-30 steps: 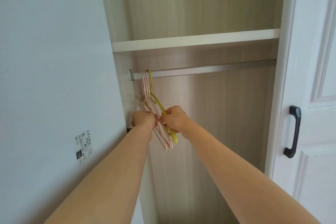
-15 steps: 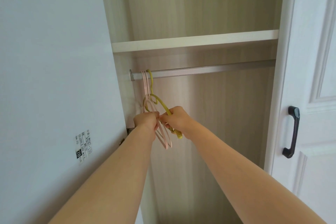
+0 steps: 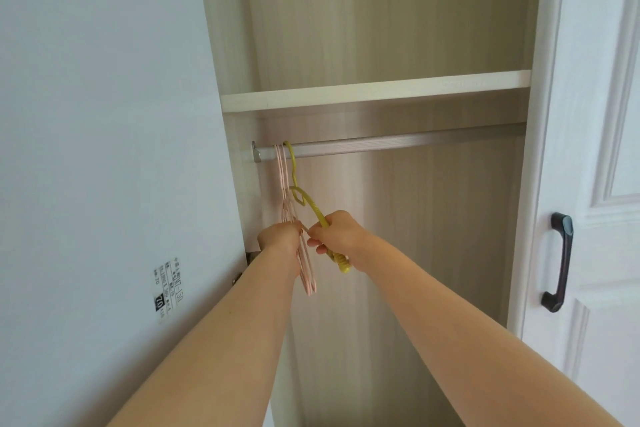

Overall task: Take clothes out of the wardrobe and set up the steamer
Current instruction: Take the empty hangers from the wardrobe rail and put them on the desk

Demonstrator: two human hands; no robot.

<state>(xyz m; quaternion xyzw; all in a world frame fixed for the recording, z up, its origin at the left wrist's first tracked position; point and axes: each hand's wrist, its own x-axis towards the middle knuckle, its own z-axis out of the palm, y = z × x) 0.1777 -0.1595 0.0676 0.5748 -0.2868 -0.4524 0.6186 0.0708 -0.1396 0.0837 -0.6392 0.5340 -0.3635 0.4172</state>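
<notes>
Inside the open wardrobe a metal rail point(image 3: 398, 144) runs under a white shelf point(image 3: 374, 88). At the rail's left end hang thin pink hangers point(image 3: 282, 184) and one yellow-green hanger point(image 3: 301, 198). My left hand point(image 3: 280, 237) is closed around the pink hangers low down. My right hand point(image 3: 337, 232) grips the sloping arm of the yellow-green hanger, whose end sticks out below my fist. The two hands almost touch. No clothes and no steamer show in the head view.
The wardrobe's left door point(image 3: 104, 149) stands open close beside my left arm, with a small label point(image 3: 167, 288) on it. A white door point(image 3: 595, 184) with a dark handle point(image 3: 558, 262) bounds the right side. Wood-grain back panel behind the rail.
My hands have shifted slightly. The yellow-green hanger's lower end has swung a little to the right, away from the pink hangers. All hooks stay on the rail.
</notes>
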